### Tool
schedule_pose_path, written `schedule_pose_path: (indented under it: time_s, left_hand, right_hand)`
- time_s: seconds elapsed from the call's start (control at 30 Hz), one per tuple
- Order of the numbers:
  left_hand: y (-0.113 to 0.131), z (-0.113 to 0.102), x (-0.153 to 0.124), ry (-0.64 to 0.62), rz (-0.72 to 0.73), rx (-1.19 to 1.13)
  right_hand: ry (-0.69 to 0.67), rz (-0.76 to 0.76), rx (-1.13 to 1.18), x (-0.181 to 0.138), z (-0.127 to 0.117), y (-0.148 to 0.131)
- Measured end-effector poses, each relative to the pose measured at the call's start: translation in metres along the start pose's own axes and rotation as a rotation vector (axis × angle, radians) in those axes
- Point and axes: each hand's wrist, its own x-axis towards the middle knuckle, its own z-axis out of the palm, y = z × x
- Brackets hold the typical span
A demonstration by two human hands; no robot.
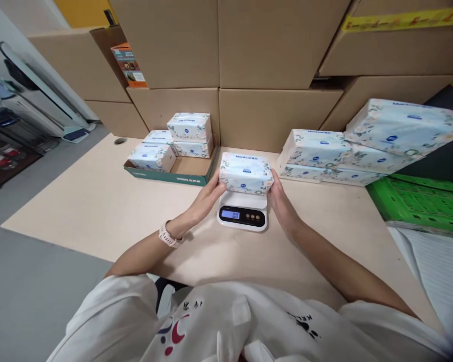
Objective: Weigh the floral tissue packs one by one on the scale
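Note:
Between my two hands is a pack of tissues (pixel 246 173) in white and blue floral wrapping. My left hand (pixel 208 197) grips its left end and my right hand (pixel 282 202) its right end, both with fingers round the sides. Directly under the pack is a white digital kitchen scale (pixel 242 224), its lit display reading 0.0. Whether the pack touches the scale's platform I cannot tell. Left of it, a shallow green-sided cardboard tray (pixel 166 177) holds several like tissue packs (pixel 189 127). More tissue packs (pixel 317 148) are stacked to the right.
Large cardboard boxes (pixel 264 118) form a wall along the back of the pale table (pixel 79 201). A green plastic crate (pixel 426 203) stands beyond the table's right edge. An orange printed box (pixel 130 65) sits in an open carton at the back left.

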Motion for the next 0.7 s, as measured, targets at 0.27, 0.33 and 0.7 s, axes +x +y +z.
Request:
schedule_pose_path:
  time_s: [0.27, 0.33, 0.7]
  left_hand:
    - [-0.046, 0.011, -0.016, 0.216, -0.109, -0.355]
    - [-0.058, 0.008, -0.015, 0.307, -0.218, -0.445]
    - [-0.061, -0.017, -0.006, 0.354, -0.433, -0.616]
  right_hand:
    - [0.297, -0.191, -0.110, -0.018, -0.014, 0.024]
    - [0.417, -0.192, -0.060, -0.013, -0.020, 0.036]
    - [0.450, -0.097, -0.032, -0.005, -0.025, 0.044]
